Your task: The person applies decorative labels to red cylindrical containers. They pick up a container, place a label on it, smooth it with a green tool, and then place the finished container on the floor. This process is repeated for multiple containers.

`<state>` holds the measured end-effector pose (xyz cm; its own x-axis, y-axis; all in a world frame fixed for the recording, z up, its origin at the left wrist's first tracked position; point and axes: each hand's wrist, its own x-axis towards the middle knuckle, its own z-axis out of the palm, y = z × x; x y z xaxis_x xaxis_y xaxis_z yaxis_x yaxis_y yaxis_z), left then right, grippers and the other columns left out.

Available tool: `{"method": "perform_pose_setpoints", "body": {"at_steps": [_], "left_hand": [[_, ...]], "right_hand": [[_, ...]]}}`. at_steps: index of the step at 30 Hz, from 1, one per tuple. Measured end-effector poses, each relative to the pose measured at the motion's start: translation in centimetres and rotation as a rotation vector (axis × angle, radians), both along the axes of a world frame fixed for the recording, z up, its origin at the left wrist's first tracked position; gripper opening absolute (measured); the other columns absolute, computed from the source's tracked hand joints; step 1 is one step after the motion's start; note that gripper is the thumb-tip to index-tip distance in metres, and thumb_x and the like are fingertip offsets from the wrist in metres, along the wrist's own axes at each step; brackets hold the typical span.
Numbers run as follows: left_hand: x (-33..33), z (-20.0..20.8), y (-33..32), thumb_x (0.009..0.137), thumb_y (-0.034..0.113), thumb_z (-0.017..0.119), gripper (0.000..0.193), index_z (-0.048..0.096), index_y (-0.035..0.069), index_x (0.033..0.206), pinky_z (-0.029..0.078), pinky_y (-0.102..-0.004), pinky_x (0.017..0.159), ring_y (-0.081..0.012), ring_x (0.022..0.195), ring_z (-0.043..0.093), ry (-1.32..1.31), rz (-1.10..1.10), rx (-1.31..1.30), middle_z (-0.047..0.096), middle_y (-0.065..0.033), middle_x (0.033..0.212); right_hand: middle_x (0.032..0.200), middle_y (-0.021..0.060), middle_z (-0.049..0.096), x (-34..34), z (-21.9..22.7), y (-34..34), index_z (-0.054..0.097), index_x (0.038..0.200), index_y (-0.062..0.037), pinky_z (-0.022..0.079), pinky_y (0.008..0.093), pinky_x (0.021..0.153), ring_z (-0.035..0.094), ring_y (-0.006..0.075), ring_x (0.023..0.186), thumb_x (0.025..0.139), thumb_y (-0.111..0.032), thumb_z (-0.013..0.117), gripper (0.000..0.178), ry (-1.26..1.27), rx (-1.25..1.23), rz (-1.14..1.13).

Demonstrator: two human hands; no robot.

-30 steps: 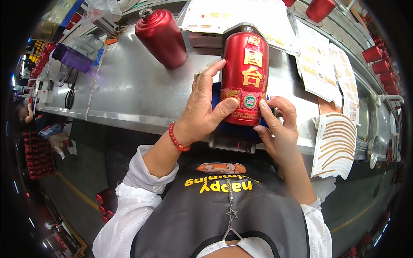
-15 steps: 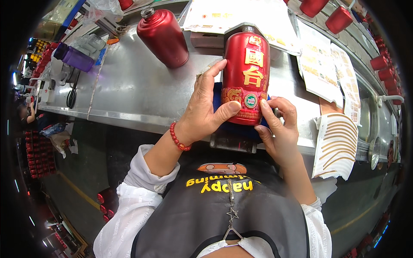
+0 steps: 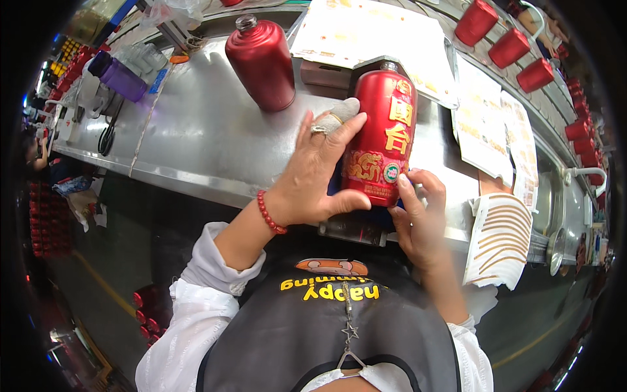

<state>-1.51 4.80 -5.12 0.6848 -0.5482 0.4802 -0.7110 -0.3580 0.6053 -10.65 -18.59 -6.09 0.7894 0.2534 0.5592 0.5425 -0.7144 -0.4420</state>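
A red bottle with raised gold lettering [image 3: 384, 130] lies in a dark holder, its neck pointing away from me. Gold dragon decoration and a round green-and-white emblem mark its lower part. My left hand [image 3: 310, 166] grips its left side, fingers fairly straight along it and thumb by the base. A pale cover wraps one fingertip, a ring sits on a finger, and a red bead bracelet [image 3: 268, 212] circles the wrist. My right hand [image 3: 421, 219] pinches the lower right side beside the emblem, its fingers partly blurred. Behind my left hand stands another red bottle [image 3: 262, 65], uncapped.
The metal table [image 3: 196, 124] bears a purple drinking bottle [image 3: 121, 77] at left and white printed sheets [image 3: 372, 32] at the back. A sheet with curved brown strips [image 3: 501, 238] hangs over the right edge. Red bottles [image 3: 509, 49] line a conveyor at the far right.
The bottle has turned about its length, carrying its lettering and emblem rightward. My left thumb has slipped from its front to its lower left edge. The whole view has also shifted slightly.
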Motion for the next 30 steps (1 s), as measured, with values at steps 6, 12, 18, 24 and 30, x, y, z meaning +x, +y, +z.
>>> {"method": "perform_pose_setpoints", "body": {"at_steps": [6, 12, 18, 24, 30], "left_hand": [[-0.3, -1.3, -1.4, 0.1, 0.057, 0.051, 0.079, 0.031, 0.004, 0.154, 0.013, -0.0522, 0.121, -0.0353, 0.144, 0.036, 0.342, 0.054, -0.251, 0.04, -0.0212, 0.154], [-0.1, -1.8, -1.1, 0.098, 0.058, 0.054, 0.082, 0.031, 0.002, 0.153, 0.013, -0.0531, 0.121, -0.0357, 0.142, 0.037, 0.315, 0.017, -0.293, 0.04, -0.0223, 0.153], [-2.3, -1.4, -1.8, 0.072, 0.052, 0.084, 0.11, 0.028, 0.012, 0.157, 0.01, -0.0642, 0.118, -0.0426, 0.138, 0.038, -0.151, 0.142, 0.062, 0.035, -0.0231, 0.153], [-1.9, -1.9, -1.8, 0.074, 0.047, 0.084, 0.108, 0.028, 0.005, 0.157, 0.009, -0.0637, 0.119, -0.036, 0.127, 0.054, -0.175, 0.131, 0.065, 0.055, -0.0177, 0.138], [-1.6, -1.9, -1.4, 0.07, 0.046, 0.086, 0.114, 0.026, 0.003, 0.157, 0.01, -0.0634, 0.119, -0.0368, 0.135, 0.048, -0.192, 0.133, 0.065, 0.049, -0.0196, 0.146]], "right_hand": [[0.129, 0.0168, 0.052, 0.0, 0.2, 0.2, 0.062, 0.135, -0.0099, 0.046, 0.042, 0.096, 0.052, 0.0349, 0.119, 0.072, 0.009, 0.073, 0.066, 0.035, -0.033, -0.026], [0.126, 0.0157, 0.051, 0.0, 0.3, 0.4, 0.066, 0.132, -0.0097, 0.046, 0.0431, 0.1, 0.053, 0.0344, 0.117, 0.07, 0.007, 0.077, 0.065, 0.033, -0.036, -0.043], [0.131, 0.0161, 0.051, 0.0, -0.1, 0.1, 0.061, 0.136, -0.0105, 0.046, 0.041, 0.093, 0.051, 0.0334, 0.122, 0.078, 0.004, 0.073, 0.061, 0.053, -0.009, -0.022], [0.133, 0.0154, 0.049, -0.2, 0.0, 0.2, 0.059, 0.14, -0.0117, 0.044, 0.041, 0.097, 0.049, 0.033, 0.123, 0.08, -0.002, 0.077, 0.064, 0.057, 0.033, -0.003], [0.135, 0.0154, 0.048, -0.4, -0.5, -0.1, 0.058, 0.141, -0.0122, 0.044, 0.0419, 0.097, 0.048, 0.0333, 0.123, 0.082, -0.008, 0.077, 0.063, 0.05, 0.017, -0.019]]}}
